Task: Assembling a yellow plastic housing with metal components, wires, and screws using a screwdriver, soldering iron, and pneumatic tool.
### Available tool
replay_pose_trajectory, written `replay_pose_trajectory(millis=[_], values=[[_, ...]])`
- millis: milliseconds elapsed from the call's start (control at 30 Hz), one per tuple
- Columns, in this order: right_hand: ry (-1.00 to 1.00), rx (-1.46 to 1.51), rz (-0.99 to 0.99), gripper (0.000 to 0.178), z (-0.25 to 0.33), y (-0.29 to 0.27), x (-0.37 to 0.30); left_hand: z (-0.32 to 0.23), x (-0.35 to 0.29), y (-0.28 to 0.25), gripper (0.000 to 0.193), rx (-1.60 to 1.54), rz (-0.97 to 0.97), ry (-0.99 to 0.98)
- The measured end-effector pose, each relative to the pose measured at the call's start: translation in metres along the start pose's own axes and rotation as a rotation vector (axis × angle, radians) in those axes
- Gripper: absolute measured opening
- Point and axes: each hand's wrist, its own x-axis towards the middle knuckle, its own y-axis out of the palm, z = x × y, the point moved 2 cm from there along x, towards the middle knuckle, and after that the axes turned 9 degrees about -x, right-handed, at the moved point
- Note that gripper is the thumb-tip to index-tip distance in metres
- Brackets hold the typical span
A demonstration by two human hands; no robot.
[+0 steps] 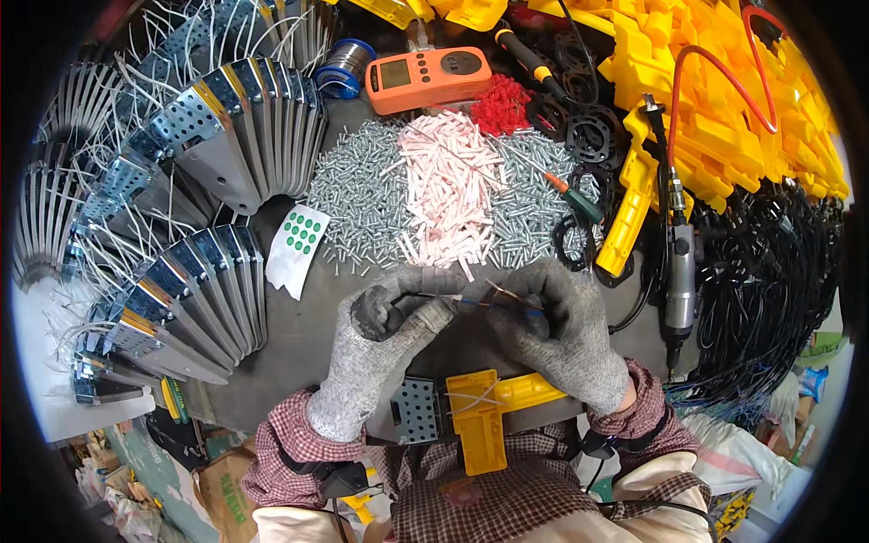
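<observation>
So I'm pinching a thin wire [489,300] between both gloved hands, left hand [391,337] and right hand [552,328] clenched on its ends just in front of the pink sleeve pile [448,195], probably sleeving it next, needing steady alignment.

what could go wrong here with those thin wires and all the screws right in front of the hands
1. The left hand and right hand, both in thick grey gloves, pinch thin wires; the hold looks clumsy, so a wire could slip.
2. The screw pile and pink sleeves lie just beyond the hands; a dropped piece might vanish there.
3. The yellow bracket overhangs the table edge and could get knocked.
</observation>
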Motion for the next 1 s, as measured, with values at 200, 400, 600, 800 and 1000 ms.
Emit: replay_pose_trajectory(millis=[200,400,600,800,1000], values=[[0.064,-0.095,0.040,0.023,0.008,-0.003,0.003,0.005,0.000,-0.005,0.019,0.106,0.033,0.081],[0.029,-0.089,0.157,0.024,0.024,-0.007,0.007,0.004,-0.002,-0.001,0.021,0.373,0.089,0.376],[-0.104,0.096,0.083,0.029,0.013,-0.004,0.007,-0.004,0.003,0.010,0.023,0.413,0.208,0.381],[0.024,0.190,0.065,0.025,0.004,-0.022,0.007,-0.036,0.012,0.018,0.024,0.466,0.167,0.244],[-0.026,-0.121,-0.115,0.021,0.001,-0.016,0.006,-0.020,-0.001,0.029,0.023,0.350,0.143,0.177]])
